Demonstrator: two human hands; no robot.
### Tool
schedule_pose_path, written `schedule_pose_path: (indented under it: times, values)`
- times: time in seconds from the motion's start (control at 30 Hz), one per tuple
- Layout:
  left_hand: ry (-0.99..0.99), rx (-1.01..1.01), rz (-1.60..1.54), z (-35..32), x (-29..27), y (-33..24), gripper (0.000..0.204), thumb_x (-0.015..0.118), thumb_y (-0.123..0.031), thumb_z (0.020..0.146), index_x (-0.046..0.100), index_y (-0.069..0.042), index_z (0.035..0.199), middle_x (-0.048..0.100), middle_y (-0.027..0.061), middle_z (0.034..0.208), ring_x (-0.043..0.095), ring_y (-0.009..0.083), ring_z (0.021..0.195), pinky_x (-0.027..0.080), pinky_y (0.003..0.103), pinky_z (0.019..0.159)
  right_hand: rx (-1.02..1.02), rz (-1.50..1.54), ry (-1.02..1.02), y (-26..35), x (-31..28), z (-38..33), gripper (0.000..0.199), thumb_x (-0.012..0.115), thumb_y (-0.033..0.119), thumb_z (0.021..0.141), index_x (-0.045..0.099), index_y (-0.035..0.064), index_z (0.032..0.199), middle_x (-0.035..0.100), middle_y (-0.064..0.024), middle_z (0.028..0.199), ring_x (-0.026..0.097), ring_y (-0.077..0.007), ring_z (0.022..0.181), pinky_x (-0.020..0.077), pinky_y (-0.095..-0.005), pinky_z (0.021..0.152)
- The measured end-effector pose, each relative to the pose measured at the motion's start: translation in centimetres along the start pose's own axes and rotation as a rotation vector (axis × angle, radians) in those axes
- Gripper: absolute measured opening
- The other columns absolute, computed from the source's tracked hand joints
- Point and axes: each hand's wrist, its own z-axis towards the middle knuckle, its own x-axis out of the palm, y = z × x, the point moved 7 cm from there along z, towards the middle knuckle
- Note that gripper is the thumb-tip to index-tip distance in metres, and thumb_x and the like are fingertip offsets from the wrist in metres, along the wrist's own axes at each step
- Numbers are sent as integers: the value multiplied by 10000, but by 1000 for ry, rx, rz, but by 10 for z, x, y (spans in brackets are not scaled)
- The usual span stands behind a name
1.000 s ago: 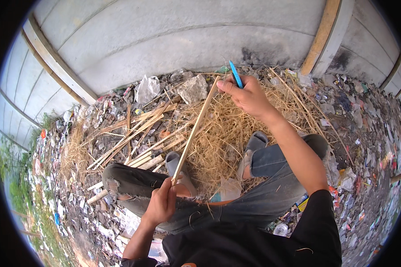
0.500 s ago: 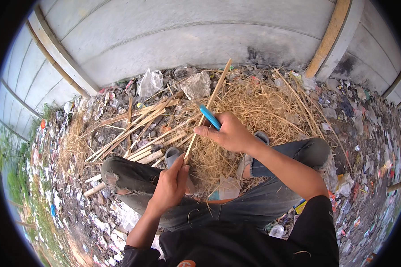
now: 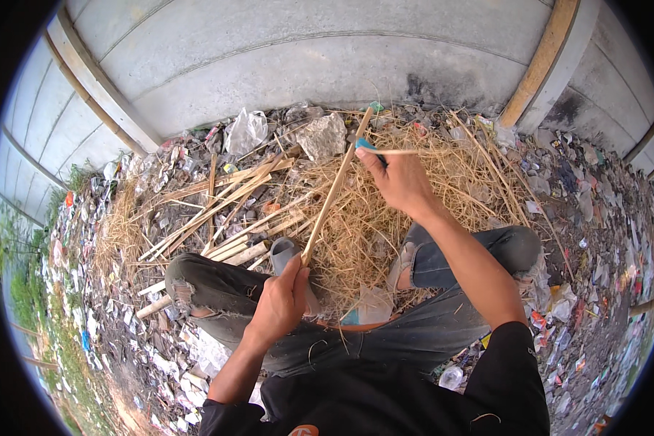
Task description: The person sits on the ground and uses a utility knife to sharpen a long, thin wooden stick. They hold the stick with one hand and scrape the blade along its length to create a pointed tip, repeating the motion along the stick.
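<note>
Your left hand (image 3: 280, 305) grips near end of bamboo stick (image 3: 334, 192); stick runs away up-right. Your right hand (image 3: 396, 178), nearer far end, clasps blue-handled tool (image 3: 367, 145), probably knife.

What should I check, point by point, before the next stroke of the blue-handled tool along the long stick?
1. Left hand grips the lower end of the long stick: ok.
2. Right hand holds the blue-handled tool close to the stick: ok.
3. Blade edge and its direction: cannot tell, hidden by the fingers.
4. Thin peeled strip sticks out by the right hand: ok, visible.
5. Knees and sandals lie directly under the stick: not ok.
6. Left fingers are far down from the tool: ok.
</note>
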Motion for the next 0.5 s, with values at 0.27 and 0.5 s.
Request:
schedule_pose_path:
  times: [0.27,0.5]
  values:
    - [94,41,3,-42,1,4,312,550,-82,1053,572,33,1342,660,262,720,695,462,698,535,458,605,349,59,-428,-139,-74,40,861,365,714,1057,536,72,510,452,-63,471,469,-228,433,357,-405,459]
    - [44,-76,-38,-50,-18,24,327,479,-69,1076,605,24,1363,481,51,597,466,143,531,406,321,556,313,754,-437,-115,-98,14,627,552,660,1017,615,74,804,334,68,525,331,-74,440,242,-286,445]
